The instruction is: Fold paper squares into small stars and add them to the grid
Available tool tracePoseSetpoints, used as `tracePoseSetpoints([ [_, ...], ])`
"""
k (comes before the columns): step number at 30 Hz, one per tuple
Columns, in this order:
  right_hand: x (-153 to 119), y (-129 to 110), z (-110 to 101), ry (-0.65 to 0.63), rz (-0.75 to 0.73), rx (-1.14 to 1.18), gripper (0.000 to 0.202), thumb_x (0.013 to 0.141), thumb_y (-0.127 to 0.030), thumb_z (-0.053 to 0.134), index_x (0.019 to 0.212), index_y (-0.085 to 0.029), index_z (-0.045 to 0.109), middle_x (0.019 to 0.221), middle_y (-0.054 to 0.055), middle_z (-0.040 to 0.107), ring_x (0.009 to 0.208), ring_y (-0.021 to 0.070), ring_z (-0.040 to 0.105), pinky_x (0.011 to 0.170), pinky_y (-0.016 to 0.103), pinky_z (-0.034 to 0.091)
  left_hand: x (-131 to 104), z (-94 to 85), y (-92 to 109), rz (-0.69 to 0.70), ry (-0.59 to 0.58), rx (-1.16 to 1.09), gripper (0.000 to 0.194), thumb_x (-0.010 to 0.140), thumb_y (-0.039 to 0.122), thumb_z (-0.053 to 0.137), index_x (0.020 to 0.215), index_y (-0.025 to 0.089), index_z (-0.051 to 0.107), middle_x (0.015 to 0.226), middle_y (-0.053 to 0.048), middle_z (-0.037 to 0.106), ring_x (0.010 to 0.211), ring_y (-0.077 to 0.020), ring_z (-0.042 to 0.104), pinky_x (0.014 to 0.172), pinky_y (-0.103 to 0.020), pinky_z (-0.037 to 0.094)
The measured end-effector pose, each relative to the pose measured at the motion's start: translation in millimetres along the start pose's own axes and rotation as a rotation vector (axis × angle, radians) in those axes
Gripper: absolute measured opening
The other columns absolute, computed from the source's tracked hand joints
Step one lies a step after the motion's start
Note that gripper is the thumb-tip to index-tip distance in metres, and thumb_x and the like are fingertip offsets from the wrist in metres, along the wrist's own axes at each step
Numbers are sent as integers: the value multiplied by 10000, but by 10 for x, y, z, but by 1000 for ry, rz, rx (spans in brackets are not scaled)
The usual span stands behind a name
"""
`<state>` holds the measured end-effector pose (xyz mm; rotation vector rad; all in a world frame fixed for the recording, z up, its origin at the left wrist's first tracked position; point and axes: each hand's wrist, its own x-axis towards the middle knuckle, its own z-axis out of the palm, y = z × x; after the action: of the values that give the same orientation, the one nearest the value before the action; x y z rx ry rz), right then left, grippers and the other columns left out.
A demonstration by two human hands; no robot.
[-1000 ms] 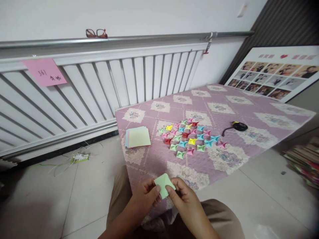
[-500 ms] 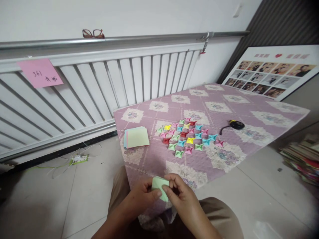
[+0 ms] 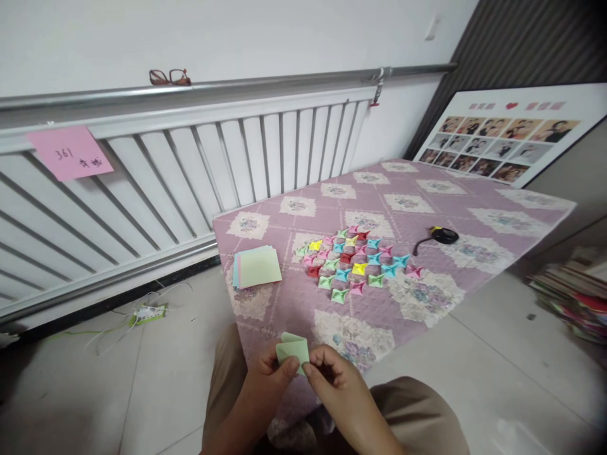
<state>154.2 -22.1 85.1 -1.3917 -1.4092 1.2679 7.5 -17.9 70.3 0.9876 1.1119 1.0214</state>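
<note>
A folded sheet of pale green paper [image 3: 293,351] is held over the near edge of the table, its upper layers standing slightly apart. My left hand [image 3: 275,373] grips its left side, thumb across the front. At its lower right edge, my right hand [image 3: 336,376] pinches the paper between thumb and fingers. Beyond them lie several small folded paper pieces [image 3: 359,268] in green, pink, blue, yellow and red, set out in slanting rows. To their left rests a stack of square coloured paper [image 3: 258,268], pale yellow-green on top.
A purple floral cloth covers the table [image 3: 303,316]. A black object with a short strap [image 3: 444,236] lies on its right part. Behind stand a white radiator [image 3: 265,151] and a photo board [image 3: 502,139]. A power strip [image 3: 149,314] with cables is on the floor.
The green paper has shifted left and turned, and its upper layers now show apart. My right hand has moved down to its lower right edge. The whole view has shifted slightly.
</note>
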Motion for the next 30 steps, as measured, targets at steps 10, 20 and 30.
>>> tracePoseSetpoints([
  [10, -34, 45, 37, -12, -32, 83, 132, 716, -255, 579, 839, -208, 572, 658, -46, 513, 627, 118, 518, 592, 222, 412, 11, 7, -168, -81, 38, -365, 320, 649, 418, 762, 767, 148, 638, 666, 4, 568, 607, -113, 473, 613, -246, 392],
  [20, -51, 0, 3, 22, -56, 55, 77, 738, -282, 569, 754, -207, 571, 638, -42, 496, 621, 119, 497, 591, 224, 401, -25, -17, -157, -51, 26, -171, 350, 689, 486, 720, 747, 152, 639, 633, 5, 578, 610, -122, 494, 619, -243, 407],
  [30, -59, 56, -29, 10, -2, 153, 253, 812, -441, 547, 744, -197, 552, 652, -38, 469, 617, 114, 445, 578, 225, 376, -75, -45, 93, 401, -24, 381, 122, 826, 261, 567, 791, 182, 653, 825, -35, 604, 779, -182, 560, 714, -282, 444],
])
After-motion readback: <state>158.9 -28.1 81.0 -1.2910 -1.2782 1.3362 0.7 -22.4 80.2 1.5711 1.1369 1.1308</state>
